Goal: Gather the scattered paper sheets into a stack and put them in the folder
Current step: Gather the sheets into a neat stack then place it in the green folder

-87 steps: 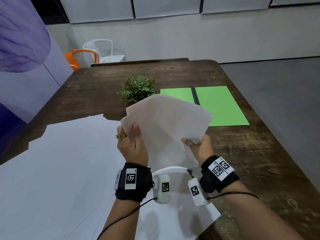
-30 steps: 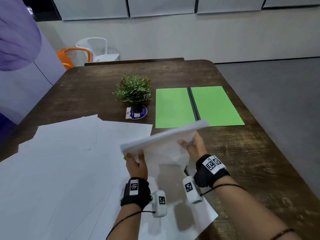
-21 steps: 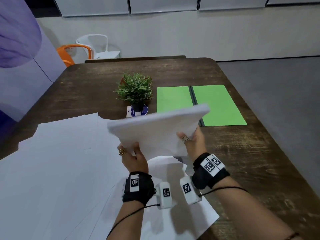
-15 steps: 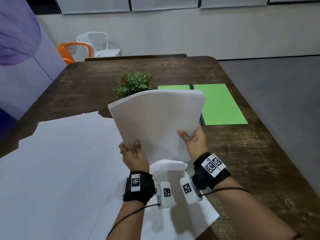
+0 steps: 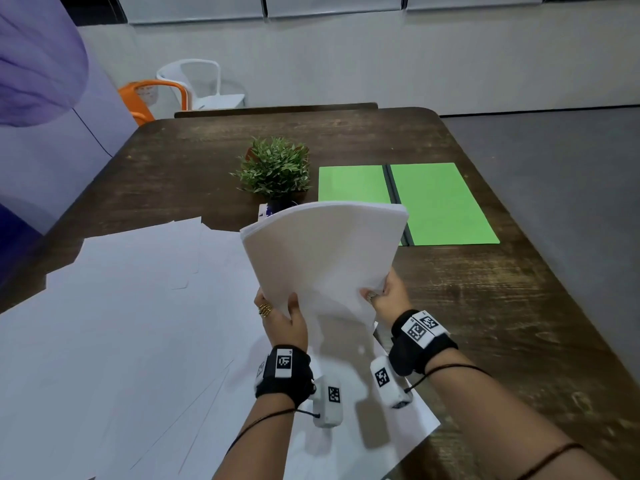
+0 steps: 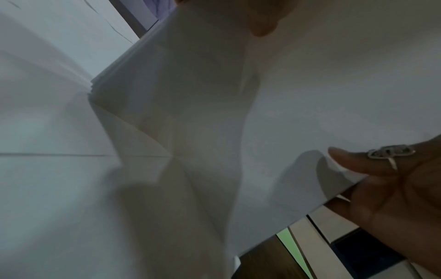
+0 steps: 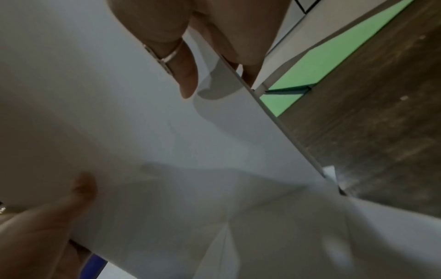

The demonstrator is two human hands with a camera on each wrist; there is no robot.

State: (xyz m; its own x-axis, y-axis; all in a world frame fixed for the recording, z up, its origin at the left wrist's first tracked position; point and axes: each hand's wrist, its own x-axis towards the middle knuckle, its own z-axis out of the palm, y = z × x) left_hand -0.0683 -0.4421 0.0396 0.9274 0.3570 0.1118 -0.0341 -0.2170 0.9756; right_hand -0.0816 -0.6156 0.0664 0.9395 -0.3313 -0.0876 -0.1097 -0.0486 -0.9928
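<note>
Both hands, left hand [image 5: 284,320] and right hand [image 5: 389,296], pinch the paper stack [image 5: 325,251] upright above the worktop [image 5: 485,306]; open green folder [image 5: 440,202] lies at one o'clock.

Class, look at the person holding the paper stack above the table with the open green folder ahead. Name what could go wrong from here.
1. The paper stack is held only near its lower corners by the left hand and right hand, so it may bow and sheets may fan out.
2. The potted plant stands beside the green folder; a swing across could knock it.
3. Loose sheets on the table may be left out.
</note>
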